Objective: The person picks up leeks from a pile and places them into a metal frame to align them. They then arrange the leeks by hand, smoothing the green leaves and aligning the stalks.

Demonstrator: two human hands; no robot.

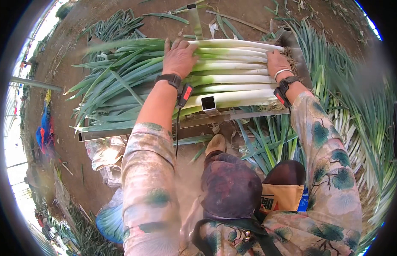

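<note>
Head view shows your left hand [180, 59] palm down on a row of leeks [232, 79], its fingers slightly spread near the far edge, where the green leaves give way to the white stalks. Your right hand [277, 63] touches the same row at the root end, on the far side. You have the underside of both hands hidden, so whether either grip is closed around stalks cannot be told. The leeks lie side by side across a metal frame [245, 114], leaves to the left and roots to the right, between a near square post [208, 103] and a far post [194, 22]. To your right is a large leek pile [322, 64]; a smaller leek heap [117, 26] lies beyond the leaf ends. Below the frame, a tan shoe [216, 144] shows near loose leaves [266, 145].
</note>
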